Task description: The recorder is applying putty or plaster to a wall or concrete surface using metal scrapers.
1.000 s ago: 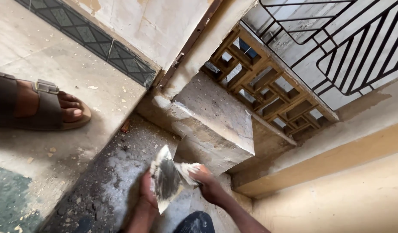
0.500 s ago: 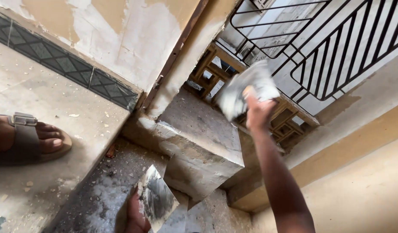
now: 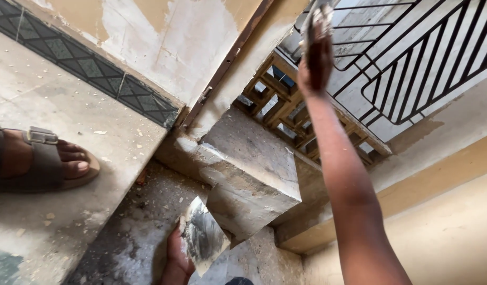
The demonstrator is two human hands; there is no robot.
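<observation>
Dusty concrete steps (image 3: pixel 254 169) lie below us. Our left hand (image 3: pixel 176 258) grips a plaster-smeared metal plate (image 3: pixel 204 235). Our right hand (image 3: pixel 316 58), raised near the railing (image 3: pixel 412 58), closes on a trowel (image 3: pixel 318 16).

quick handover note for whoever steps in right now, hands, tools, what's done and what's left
Right hand: raised high toward the window grille, gripping a putty blade smeared with grey filler.
Left hand: low at the bottom edge, holding a flat metal plate coated with grey filler.
Around them: concrete block jutting from the corner, wooden lattice behind it, sandalled foot on the ledge at left.
Done: pale filler patches show on the wall above the tile border.
Left: bare yellowish areas remain on that wall; the block looks rough and unfinished.
</observation>
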